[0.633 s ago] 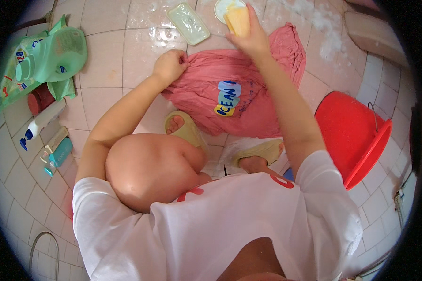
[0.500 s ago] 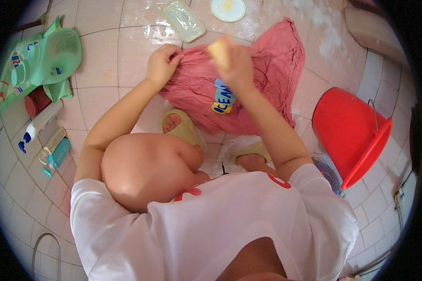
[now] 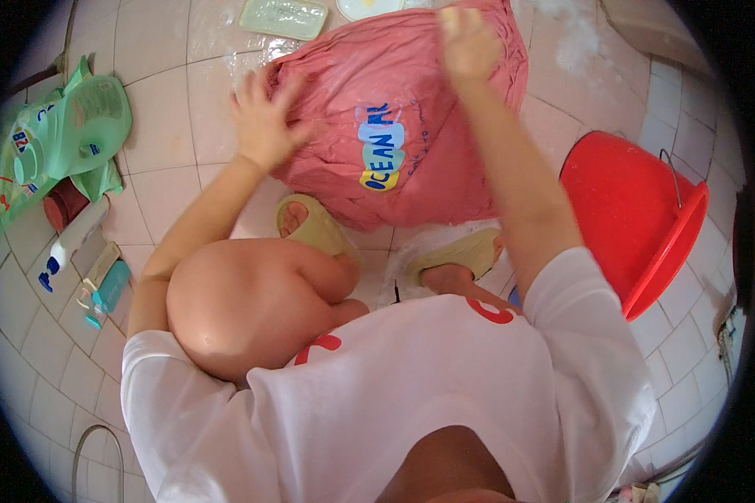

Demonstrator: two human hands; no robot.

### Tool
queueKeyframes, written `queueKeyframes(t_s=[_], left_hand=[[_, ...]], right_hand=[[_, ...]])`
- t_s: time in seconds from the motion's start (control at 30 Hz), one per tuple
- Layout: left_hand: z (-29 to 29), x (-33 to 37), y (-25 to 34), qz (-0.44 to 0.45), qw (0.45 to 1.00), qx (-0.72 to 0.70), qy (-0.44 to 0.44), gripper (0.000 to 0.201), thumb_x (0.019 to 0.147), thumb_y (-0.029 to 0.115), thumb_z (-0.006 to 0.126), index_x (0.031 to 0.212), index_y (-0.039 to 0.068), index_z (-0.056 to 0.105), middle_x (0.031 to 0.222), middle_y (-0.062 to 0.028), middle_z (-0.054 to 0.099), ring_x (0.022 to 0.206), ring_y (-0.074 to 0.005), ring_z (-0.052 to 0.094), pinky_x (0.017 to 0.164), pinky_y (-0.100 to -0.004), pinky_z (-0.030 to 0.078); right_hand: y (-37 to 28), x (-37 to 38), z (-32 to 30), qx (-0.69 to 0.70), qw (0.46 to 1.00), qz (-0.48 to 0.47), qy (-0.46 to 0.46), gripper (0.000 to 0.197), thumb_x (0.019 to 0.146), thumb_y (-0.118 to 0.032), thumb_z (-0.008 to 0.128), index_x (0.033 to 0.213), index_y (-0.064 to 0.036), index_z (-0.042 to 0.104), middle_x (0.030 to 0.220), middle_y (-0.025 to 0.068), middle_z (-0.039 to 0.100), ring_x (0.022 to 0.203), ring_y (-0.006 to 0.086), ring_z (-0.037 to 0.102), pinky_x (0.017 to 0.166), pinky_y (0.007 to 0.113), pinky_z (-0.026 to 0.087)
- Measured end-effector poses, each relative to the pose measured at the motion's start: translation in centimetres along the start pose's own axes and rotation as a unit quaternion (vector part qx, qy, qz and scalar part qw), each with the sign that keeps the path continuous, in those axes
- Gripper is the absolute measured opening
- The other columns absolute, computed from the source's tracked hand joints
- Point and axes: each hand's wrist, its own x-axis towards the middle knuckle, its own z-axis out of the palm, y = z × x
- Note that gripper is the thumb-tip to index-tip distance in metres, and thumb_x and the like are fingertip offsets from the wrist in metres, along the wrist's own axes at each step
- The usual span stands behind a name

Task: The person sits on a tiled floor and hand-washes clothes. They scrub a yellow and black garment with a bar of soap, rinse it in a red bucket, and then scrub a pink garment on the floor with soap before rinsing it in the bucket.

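The pink shirt [image 3: 394,126] lies wet on the tiled floor [image 3: 159,109], just beyond the feet, its long axis running left to right. The left hand [image 3: 264,117] presses its left edge, fingers spread. The right hand [image 3: 468,42] (blurred) is curled over the far right part; whether it holds anything I cannot tell.

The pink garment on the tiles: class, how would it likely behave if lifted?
The pink garment looks wet and soapy, so probably floppy, heavy for its size, and slippery. It lies flat and creased under the left hand and right hand, suggesting no stiffness.
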Motion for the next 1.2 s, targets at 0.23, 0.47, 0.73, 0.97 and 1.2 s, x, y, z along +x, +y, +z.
queueKeyframes(t_s=[0.23,0.47,0.73,0.97,1.2], left_hand=[[1.9,-7.9,-3.7,0.103,0.959,0.122,-0.236,0.074,0.07,0.046,0.071,0.138,0.04,0.041,0.155,-0.0086,0.016,0.141,-0.04,0.01,0.104,-0.0671,0.014],[1.6,-7.2,-3.9,0.084,0.948,0.207,-0.226,0.062,0.084,0.037,0.061,0.14,0.043,0.036,0.155,-0.0019,0.019,0.141,-0.0356,0.014,0.106,-0.0605,0.021],[2.0,-6.1,-5.1,0.066,0.948,0.232,-0.21,0.05,0.088,0.033,0.056,0.136,0.039,0.043,0.153,0.0024,0.022,0.142,-0.0276,0.017,0.107,-0.0528,0.026],[-0.7,-4.1,-7.5,0.022,0.936,0.261,-0.237,0.052,0.086,0.022,0.056,0.135,0.037,0.045,0.153,0.0033,0.022,0.142,-0.0264,0.016,0.103,-0.0579,0.031],[-0.5,-7.0,2.7,0.021,0.979,0.062,-0.195,0.064,0.076,0.025,0.069,0.134,0.037,0.046,0.153,-0.0176,0.011,0.137,-0.0471,0.016,0.099,-0.0688,0.027]], right_hand=[[-6.3,-16.5,-1.2,0.197,0.907,-0.34,-0.151,0.023,0.081,-0.04,0.057,0.098,-0.0286,0.069,0.106,0.0097,0.062,0.102,0.0295,0.056,0.082,0.048,0.044],[9.7,-3.0,-0.3,-0.088,0.986,-0.09,0.106,0.032,0.088,-0.044,0.054,0.098,-0.0145,0.058,0.094,0.0077,0.058,0.084,0.0315,0.057,0.068,0.047,0.044],[-3.6,-18.5,-2.0,0.243,0.942,-0.227,-0.05,0.009,0.074,-0.024,0.063,0.078,-0.0153,0.062,0.083,0.0054,0.055,0.078,0.0254,0.056,0.068,0.044,0.044],[7.9,-13.0,0.4,-0.024,0.982,-0.175,-0.061,0.03,0.083,-0.046,0.057,0.104,-0.0254,0.066,0.11,0.0074,0.055,0.095,0.0327,0.053,0.076,0.047,0.044],[6.7,-2.2,-0.3,0.015,0.996,0.01,-0.083,0.046,0.088,-0.047,0.05,0.129,-0.0254,0.052,0.118,0.016,0.05,0.1,0.0375,0.052,0.085,0.047,0.045]])
